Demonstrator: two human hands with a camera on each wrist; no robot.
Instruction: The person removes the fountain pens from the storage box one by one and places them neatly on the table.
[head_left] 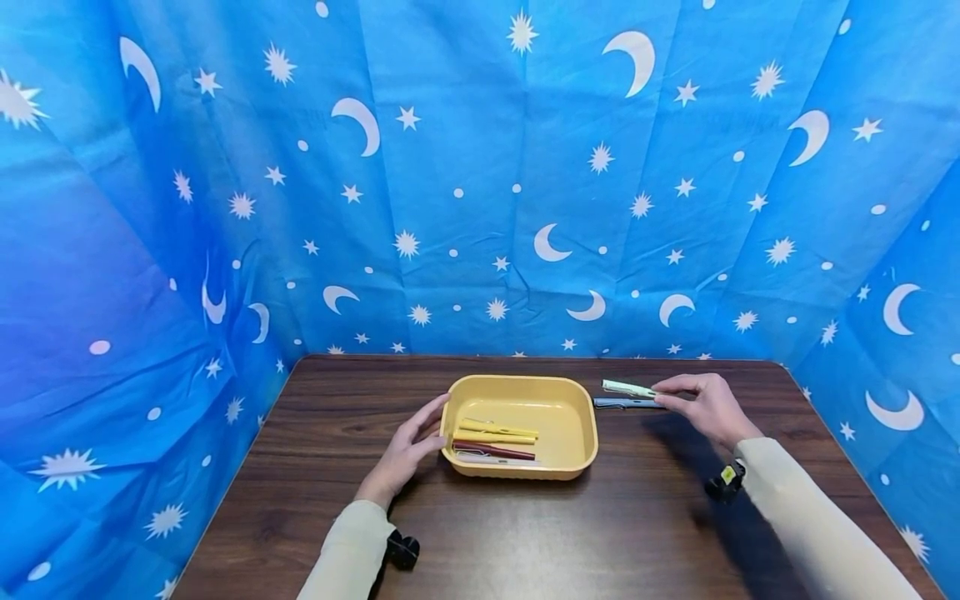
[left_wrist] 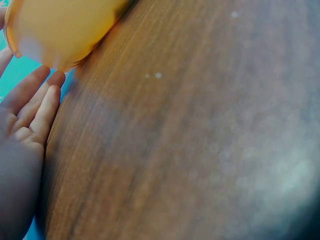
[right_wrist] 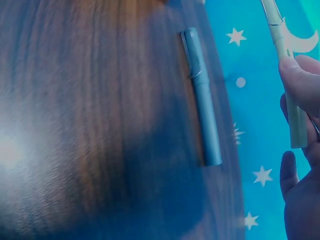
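My left hand [head_left: 405,454] is at the left side of a yellow rectangular tray [head_left: 577,467], its extended fingers [left_wrist: 46,107] against the outer wall and the thumb at the rim. Several pens lie in the tray's left half: two yellow pens [head_left: 498,437], a dark red pen [head_left: 495,452] and a pale pink pen [head_left: 495,461]. To the right of the tray, my right hand [head_left: 708,408] pinches a light green pen [right_wrist: 297,122] between thumb and fingers, raised above the table. Below it a blue-grey pen [right_wrist: 206,110] lies on the tabletop.
The dark wood-grain table [head_left: 315,483] ends close behind the tray and pens. Blue cloth [head_left: 450,150] printed with moons and stars hangs at the back and both sides. A small black device [head_left: 402,550] is strapped to each wrist.
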